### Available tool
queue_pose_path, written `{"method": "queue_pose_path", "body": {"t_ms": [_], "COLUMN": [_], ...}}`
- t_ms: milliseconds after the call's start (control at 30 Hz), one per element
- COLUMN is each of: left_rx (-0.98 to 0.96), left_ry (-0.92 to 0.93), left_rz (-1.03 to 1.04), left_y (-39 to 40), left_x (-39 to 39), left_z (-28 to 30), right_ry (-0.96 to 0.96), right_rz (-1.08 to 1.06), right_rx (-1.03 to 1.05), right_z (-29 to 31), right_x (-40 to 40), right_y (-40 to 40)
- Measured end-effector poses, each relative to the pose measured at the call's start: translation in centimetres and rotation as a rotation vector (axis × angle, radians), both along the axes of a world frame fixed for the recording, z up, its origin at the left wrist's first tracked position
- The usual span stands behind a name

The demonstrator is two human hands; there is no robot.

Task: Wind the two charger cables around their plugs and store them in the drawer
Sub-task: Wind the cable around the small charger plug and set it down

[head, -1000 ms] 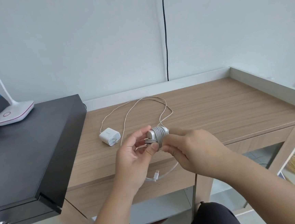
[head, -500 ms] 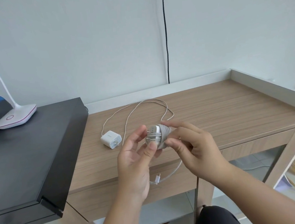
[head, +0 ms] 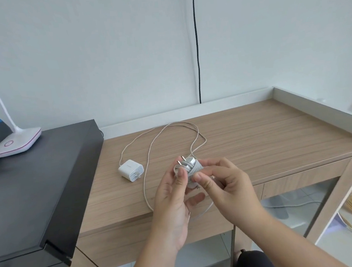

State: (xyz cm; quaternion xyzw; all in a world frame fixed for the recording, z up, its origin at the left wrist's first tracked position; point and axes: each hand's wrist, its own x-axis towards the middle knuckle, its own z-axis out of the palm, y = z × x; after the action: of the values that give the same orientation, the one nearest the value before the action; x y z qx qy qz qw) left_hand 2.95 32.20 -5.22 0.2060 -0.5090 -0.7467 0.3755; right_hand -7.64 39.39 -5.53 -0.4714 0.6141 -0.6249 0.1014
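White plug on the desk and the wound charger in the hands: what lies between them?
In the head view, one strand of the loose cable crosses the wooden desk between the white plug and the wound charger; otherwise bare wood.

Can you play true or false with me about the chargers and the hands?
1. Both hands hold one plug with cable wound round it. True: the left hand and the right hand both grip it.
2. The other plug is in the drawer. False: it lies on the wooden desk.
3. The other plug's cable is wound up. False: it lies loose on the desk.
4. A lamp stands on the black table. True.
5. The held plug's prongs point down. False: they point up.
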Motion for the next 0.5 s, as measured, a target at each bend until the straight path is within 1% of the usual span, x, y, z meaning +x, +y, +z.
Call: {"method": "queue_pose_path", "body": {"t_ms": [67, 267, 433, 500], "left_rx": [0.011, -0.031, 0.011, 0.031], "left_ry": [0.034, -0.01, 0.116, 0.155], "left_rz": [0.005, -0.088, -0.163, -0.158], "left_y": [-0.1, -0.6, -0.7, -0.5], "left_x": [0.1, 0.8, 0.9, 0.9], "left_z": [-0.1, -0.3, -0.9, -1.1], "right_ry": [0.057, 0.047, -0.062, -0.032], "right_rz": [0.064, 0.198, 0.367, 0.413], "right_rx": [-0.006, -0.031, -0.13, -0.144], "right_z": [0.0, 0.3, 0.4, 0.7], "right_x": [-0.1, -0.9, -0.9, -0.9], "right_y": [-0.1, 0.3, 0.8, 0.9]}}
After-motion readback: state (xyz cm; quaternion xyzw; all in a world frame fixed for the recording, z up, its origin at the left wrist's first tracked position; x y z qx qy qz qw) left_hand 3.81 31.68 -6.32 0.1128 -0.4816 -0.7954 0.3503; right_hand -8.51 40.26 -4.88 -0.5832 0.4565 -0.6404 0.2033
